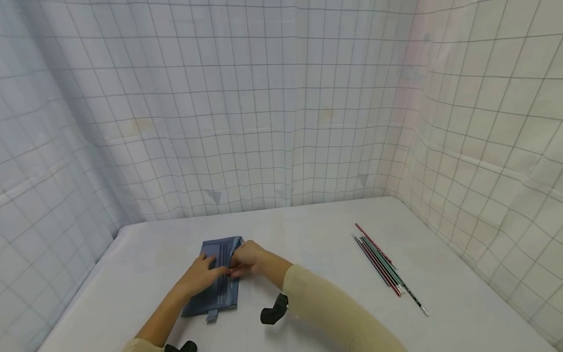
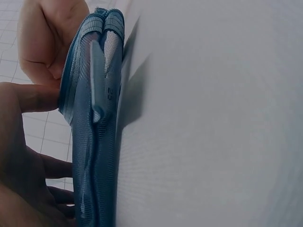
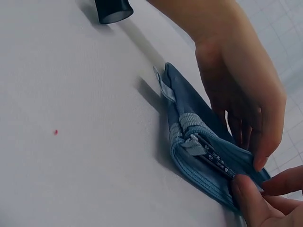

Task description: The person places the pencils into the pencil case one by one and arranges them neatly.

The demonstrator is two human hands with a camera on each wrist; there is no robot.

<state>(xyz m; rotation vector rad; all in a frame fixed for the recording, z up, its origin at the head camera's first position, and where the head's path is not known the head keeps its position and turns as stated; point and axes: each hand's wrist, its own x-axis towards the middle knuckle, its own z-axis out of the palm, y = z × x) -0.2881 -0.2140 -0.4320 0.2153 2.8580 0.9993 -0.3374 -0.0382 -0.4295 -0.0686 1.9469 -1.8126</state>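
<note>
A blue fabric pencil pouch point(image 1: 218, 289) lies flat on the white table point(image 1: 308, 234), at its front left. My left hand point(image 1: 206, 270) rests on top of it with fairly straight fingers point(image 3: 259, 161) pressing on the fabric. From the right, my right hand point(image 1: 239, 268) pinches the pouch's upper zippered edge point(image 3: 222, 166) between thumb and fingers point(image 3: 246, 195). In the left wrist view the pouch point(image 2: 94, 142) shows edge-on, with my right hand point(image 2: 47, 42) curled at its far end. A small grey tab point(image 3: 193, 144) sticks out along the zipper.
Several pencils point(image 1: 381, 264), red, green and dark, lie side by side on the table's right part. Grid-patterned white sheets point(image 1: 264, 122) wall in the back and both sides. Black wrist-camera mounts point(image 1: 273, 311) show on my forearms.
</note>
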